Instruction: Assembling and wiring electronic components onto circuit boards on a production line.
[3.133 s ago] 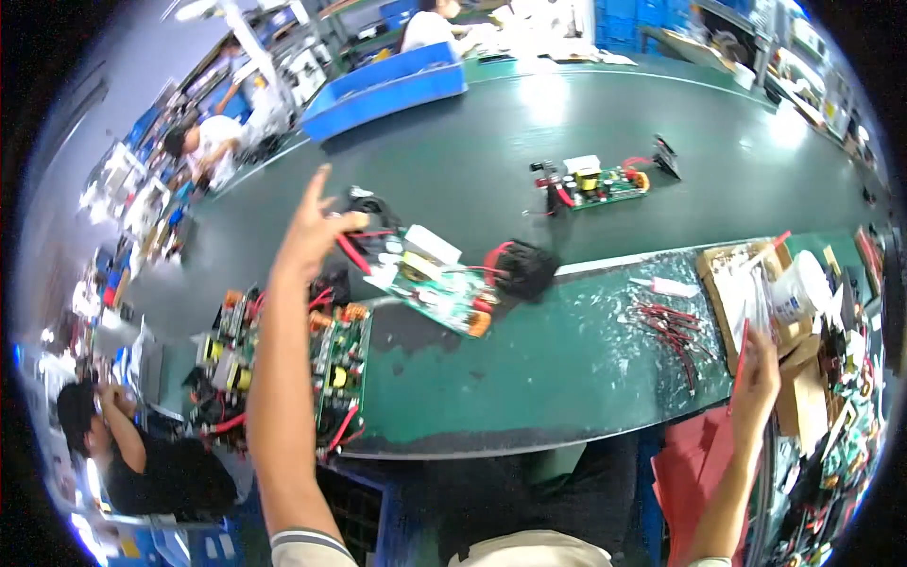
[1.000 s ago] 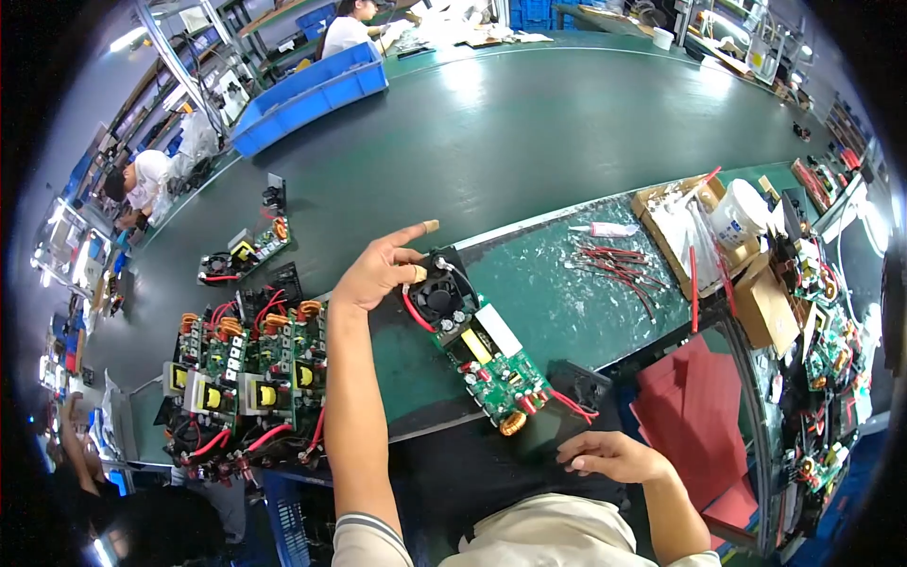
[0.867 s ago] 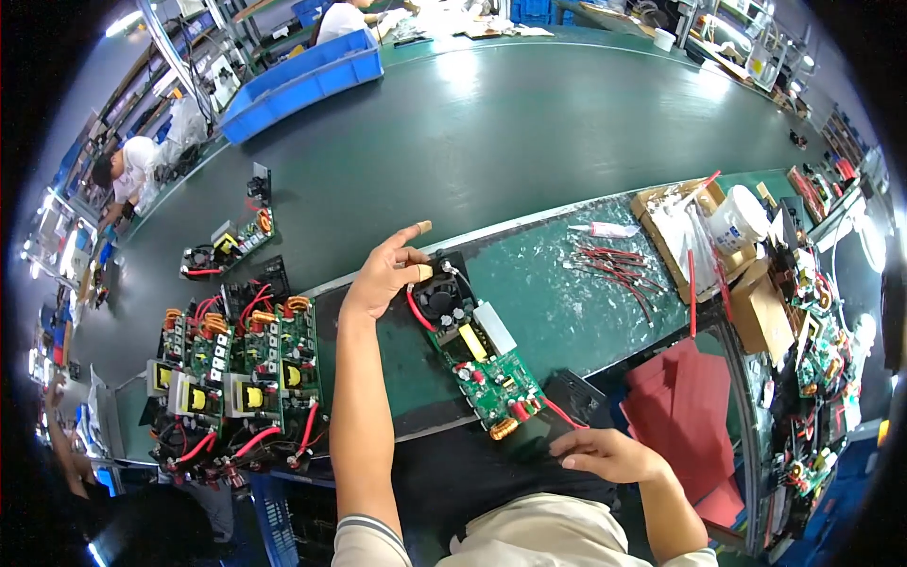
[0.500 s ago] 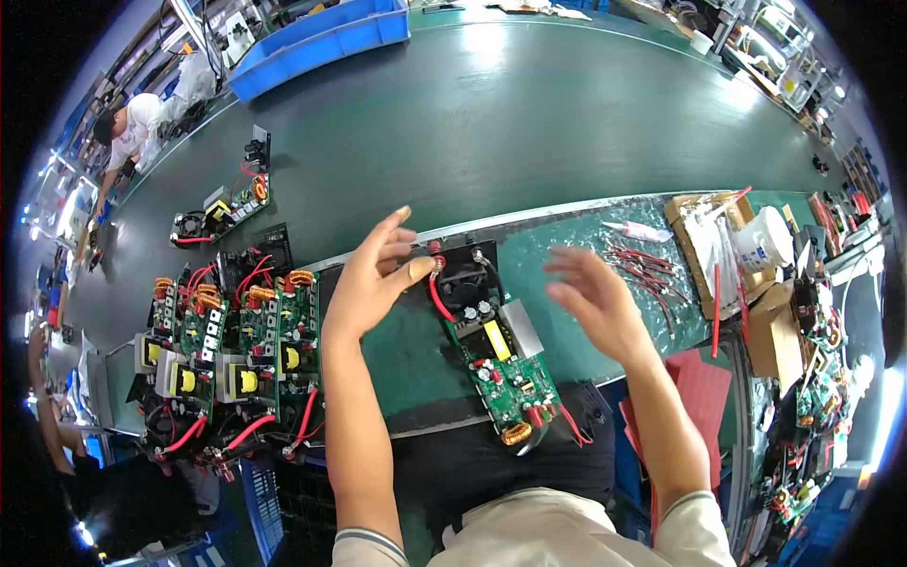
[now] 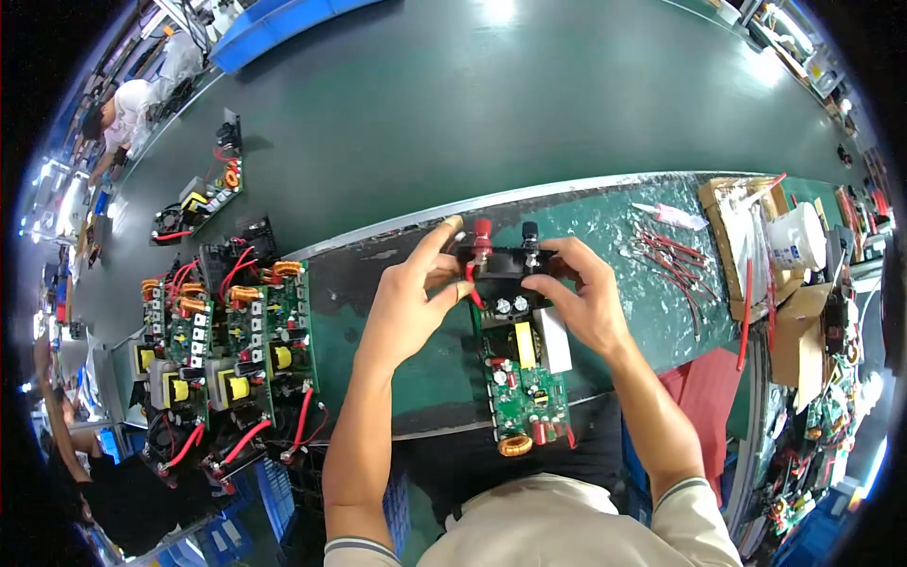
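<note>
A green circuit board [image 5: 529, 389] lies in front of me on the bench, with a yellow transformer, a pale metal heatsink and a copper coil at its near end. At its far end stands a black end panel [image 5: 507, 264] carrying one red binding post [image 5: 483, 232] and one black binding post [image 5: 530, 233]. My left hand [image 5: 408, 300] pinches the panel's left end, beside the thick red wire. The right end is gripped between thumb and fingers of my right hand [image 5: 588, 295]. My fingers hide both ends of the panel.
Several similar board assemblies [image 5: 227, 331] stand packed at the left. Another assembly [image 5: 200, 194] sits on the dark green belt. At the right lie red-and-black wires [image 5: 675, 265], a glue tube [image 5: 673, 215] and a cardboard box [image 5: 723, 222] by a white tub [image 5: 796, 236].
Both hands have closed in on the end panel, the right one coming from the side. The panel has tilted so its posts point up and away, and the board sits straighter.
</note>
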Action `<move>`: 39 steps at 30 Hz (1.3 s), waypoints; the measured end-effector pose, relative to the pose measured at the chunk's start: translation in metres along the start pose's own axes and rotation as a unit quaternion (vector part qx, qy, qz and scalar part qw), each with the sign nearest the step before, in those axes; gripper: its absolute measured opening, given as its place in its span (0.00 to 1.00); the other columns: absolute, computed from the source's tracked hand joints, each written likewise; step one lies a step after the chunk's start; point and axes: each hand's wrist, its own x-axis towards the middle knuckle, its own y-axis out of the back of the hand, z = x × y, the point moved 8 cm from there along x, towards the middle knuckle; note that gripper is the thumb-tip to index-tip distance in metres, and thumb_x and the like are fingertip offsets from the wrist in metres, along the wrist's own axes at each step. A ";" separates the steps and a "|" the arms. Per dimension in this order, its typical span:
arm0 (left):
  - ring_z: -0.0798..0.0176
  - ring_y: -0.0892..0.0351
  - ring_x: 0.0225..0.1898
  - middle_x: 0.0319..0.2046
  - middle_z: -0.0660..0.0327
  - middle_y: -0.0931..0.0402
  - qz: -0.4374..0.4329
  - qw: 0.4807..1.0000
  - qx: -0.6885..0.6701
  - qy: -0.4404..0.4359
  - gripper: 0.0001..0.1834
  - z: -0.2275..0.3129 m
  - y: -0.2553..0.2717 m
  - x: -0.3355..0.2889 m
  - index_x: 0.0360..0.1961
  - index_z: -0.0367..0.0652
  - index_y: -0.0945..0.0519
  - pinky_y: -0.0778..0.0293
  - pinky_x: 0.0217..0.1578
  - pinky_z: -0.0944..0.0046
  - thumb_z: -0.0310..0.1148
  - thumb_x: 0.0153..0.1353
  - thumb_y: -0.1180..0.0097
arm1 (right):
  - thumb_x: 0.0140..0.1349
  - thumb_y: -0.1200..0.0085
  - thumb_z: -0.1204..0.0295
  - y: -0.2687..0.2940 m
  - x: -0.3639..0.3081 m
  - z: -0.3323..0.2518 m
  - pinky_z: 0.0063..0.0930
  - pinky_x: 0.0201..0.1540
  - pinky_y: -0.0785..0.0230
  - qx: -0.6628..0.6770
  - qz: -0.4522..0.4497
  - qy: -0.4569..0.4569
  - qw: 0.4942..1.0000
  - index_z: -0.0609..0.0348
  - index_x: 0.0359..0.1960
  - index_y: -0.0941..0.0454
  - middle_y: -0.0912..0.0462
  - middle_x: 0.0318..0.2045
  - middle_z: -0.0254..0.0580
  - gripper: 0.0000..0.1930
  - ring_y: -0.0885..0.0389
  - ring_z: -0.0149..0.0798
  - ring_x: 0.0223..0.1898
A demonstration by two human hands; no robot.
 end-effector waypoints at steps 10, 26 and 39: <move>0.70 0.19 0.38 0.37 0.61 0.20 0.053 0.986 -0.130 0.088 0.36 -0.038 -0.020 -0.003 0.68 0.36 0.36 0.22 0.42 0.69 0.18 0.58 0.37 | 0.58 0.35 0.78 0.003 -0.008 0.015 0.28 0.48 0.23 0.038 0.049 -0.066 0.996 0.66 0.52 0.28 0.17 0.40 0.44 0.21 0.16 0.33 0.43; 0.66 0.20 0.50 0.48 0.59 0.23 -0.008 0.972 -0.231 0.039 0.27 -0.024 -0.024 0.001 0.63 0.37 0.30 0.23 0.51 0.65 0.21 0.62 0.41 | 0.55 0.37 0.86 0.005 -0.019 0.009 0.24 0.51 0.24 0.010 0.078 0.079 0.994 0.66 0.49 0.28 0.29 0.50 0.41 0.19 0.21 0.32 0.48; 0.62 0.27 0.57 0.61 0.54 0.31 -0.158 0.969 -0.078 0.171 0.34 0.005 -0.019 0.044 0.66 0.40 0.32 0.31 0.59 0.60 0.42 0.63 0.37 | 0.57 0.38 0.85 0.011 -0.014 0.012 0.25 0.51 0.27 0.098 0.039 0.079 0.991 0.63 0.54 0.30 0.33 0.58 0.43 0.23 0.24 0.33 0.52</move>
